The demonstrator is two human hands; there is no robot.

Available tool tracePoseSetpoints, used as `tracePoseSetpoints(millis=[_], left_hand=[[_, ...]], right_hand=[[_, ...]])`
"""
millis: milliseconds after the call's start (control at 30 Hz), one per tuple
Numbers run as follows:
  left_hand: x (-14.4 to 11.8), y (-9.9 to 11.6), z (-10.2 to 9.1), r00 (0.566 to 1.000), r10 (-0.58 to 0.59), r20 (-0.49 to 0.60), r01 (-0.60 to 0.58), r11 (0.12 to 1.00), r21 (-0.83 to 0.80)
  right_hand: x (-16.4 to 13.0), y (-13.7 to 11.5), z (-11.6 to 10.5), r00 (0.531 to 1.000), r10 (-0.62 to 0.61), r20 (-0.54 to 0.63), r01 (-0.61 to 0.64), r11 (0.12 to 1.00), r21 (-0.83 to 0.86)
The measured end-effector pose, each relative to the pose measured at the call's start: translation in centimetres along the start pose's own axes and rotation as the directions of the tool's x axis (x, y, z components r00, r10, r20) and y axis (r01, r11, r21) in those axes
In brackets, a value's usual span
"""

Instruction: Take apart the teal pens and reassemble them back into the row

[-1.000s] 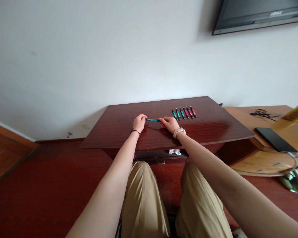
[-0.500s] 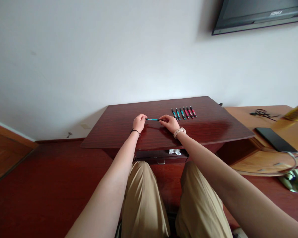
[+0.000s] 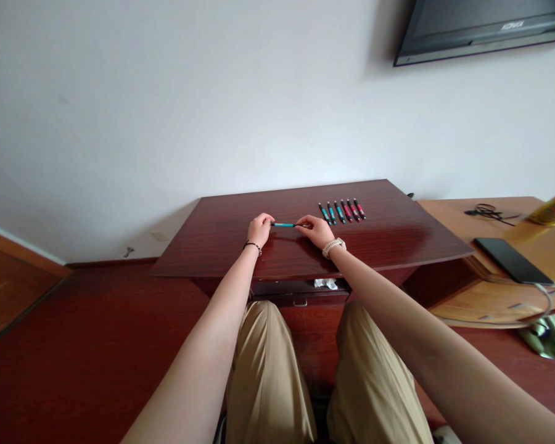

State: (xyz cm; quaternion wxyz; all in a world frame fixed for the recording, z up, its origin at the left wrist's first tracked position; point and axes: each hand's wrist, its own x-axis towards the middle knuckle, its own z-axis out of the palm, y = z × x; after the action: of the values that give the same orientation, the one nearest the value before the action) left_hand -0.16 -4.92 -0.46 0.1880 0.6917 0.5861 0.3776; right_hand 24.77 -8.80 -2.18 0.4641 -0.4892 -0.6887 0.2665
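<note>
A blue-and-black pen (image 3: 284,225) is held level between my two hands, just over the dark wooden table (image 3: 231,213). My left hand (image 3: 259,229) pinches its left end, and my right hand (image 3: 318,231) pinches its right end; the fingertips hide both tips. To the right of my right hand, several pens lie side by side in a slanted row: blue ones (image 3: 332,213) on the left and red ones (image 3: 353,210) on the right.
A wooden cabinet (image 3: 444,222) adjoins on the right, bearing a black phone (image 3: 513,260) with a cable, a coiled black cord (image 3: 488,211) and a yellow package (image 3: 552,211). White tissue (image 3: 325,283) lies on the shelf under the tabletop. A television (image 3: 485,31) hangs above.
Both hands stay almost still with the pen between them. The pen has dropped very slightly; the row of pens is unchanged.
</note>
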Motion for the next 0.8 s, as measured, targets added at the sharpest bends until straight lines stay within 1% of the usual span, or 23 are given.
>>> tracePoseSetpoints(millis=[167, 233, 400, 533, 600, 800], left_hand=[[0.2, -0.4, 0.2, 1.000, 0.011, -0.023, -0.012, 0.999, -0.043], [0.4, -0.7, 0.3, 1.000, 0.011, -0.029, -0.013, 0.999, -0.040], [0.6, -1.2, 0.5, 0.999, 0.032, -0.043, -0.033, 0.999, -0.038], [0.6, -1.2, 0.5, 0.999, 0.038, -0.039, -0.040, 0.998, -0.044], [0.5, -1.0, 0.5, 0.999, 0.030, -0.035, -0.032, 0.998, -0.045], [0.3, -0.3, 0.3, 1.000, 0.015, -0.022, -0.015, 0.999, -0.038]], right_hand=[[0.0, -0.3, 0.0, 0.996, 0.060, 0.070, -0.056, 0.997, -0.054], [0.0, -0.3, 0.0, 0.997, 0.050, 0.067, -0.045, 0.997, -0.063], [0.0, -0.1, 0.0, 1.000, -0.003, -0.004, 0.003, 0.999, -0.040], [0.0, -0.2, 0.1, 0.998, 0.038, 0.057, -0.034, 0.997, -0.067], [0.0, -0.2, 0.1, 0.997, 0.045, 0.067, -0.040, 0.996, -0.077], [0.1, 0.2, 0.1, 1.000, -0.020, -0.022, 0.019, 0.999, -0.031]])
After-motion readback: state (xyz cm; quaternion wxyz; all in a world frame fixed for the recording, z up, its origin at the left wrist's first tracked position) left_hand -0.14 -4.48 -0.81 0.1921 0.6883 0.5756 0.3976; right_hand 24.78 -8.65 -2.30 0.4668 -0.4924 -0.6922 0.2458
